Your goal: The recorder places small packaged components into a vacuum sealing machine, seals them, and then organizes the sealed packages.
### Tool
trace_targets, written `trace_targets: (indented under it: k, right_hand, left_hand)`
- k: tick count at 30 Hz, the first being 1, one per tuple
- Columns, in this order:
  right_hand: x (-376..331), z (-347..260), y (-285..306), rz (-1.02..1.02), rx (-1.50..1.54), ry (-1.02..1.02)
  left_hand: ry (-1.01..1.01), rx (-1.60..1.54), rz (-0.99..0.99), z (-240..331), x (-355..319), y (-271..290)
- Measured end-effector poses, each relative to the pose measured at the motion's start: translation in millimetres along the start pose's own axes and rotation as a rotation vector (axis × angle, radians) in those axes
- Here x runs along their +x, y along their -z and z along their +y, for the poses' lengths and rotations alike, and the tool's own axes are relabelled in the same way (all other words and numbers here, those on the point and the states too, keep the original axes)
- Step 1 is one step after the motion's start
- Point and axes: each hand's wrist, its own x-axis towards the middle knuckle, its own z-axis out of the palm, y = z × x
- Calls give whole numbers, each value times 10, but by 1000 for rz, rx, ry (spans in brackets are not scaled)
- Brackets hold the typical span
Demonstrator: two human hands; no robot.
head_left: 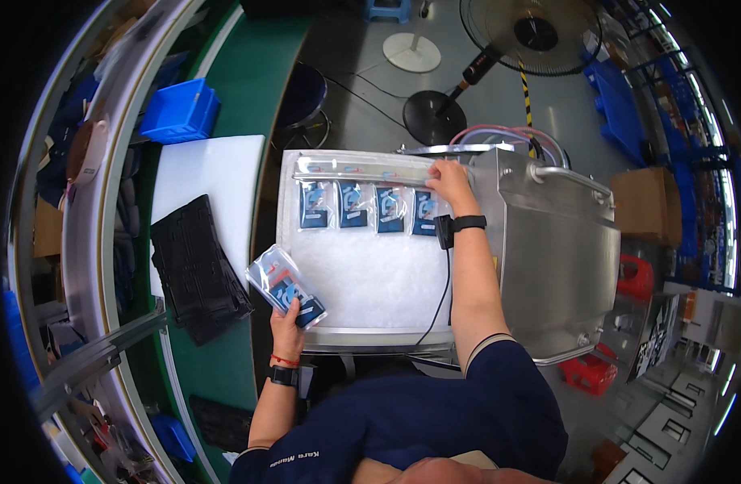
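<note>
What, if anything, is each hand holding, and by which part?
The left hand holds a clear packet near its lower end, thumb on top. The right hand is at the top of the rightmost packet; whether it grips is unclear.

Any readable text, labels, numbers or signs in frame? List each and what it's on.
Navy shirt: pale lettering, not transcribed.
Clear-and-blue packaging in left hand: print too small to read.
Four bagged packets: print too small.
Fan pole: small reddish mark, too blurred to read.

Print on the pouches (390,211) is unreadable; the picture's top crops the fan (536,34).
</note>
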Motion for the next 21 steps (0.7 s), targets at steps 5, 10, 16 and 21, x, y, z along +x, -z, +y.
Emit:
trace_targets:
  k: [5,10,16,21]
  right_hand:
    - [-111,-149,23,103,-56,96]
    - [-208,-73,-31,319,54,54]
    - [-349,145,-56,288,-119,-10]
    - [-277,28,59,290,-181,69]
  left_hand:
    - [24,-5,43,-21,-49,53]
    - [27,28,39,-119,-35,56]
    - [-1,51,29,-148,44,97]
    - [-36,250,-132,124,-21,-280]
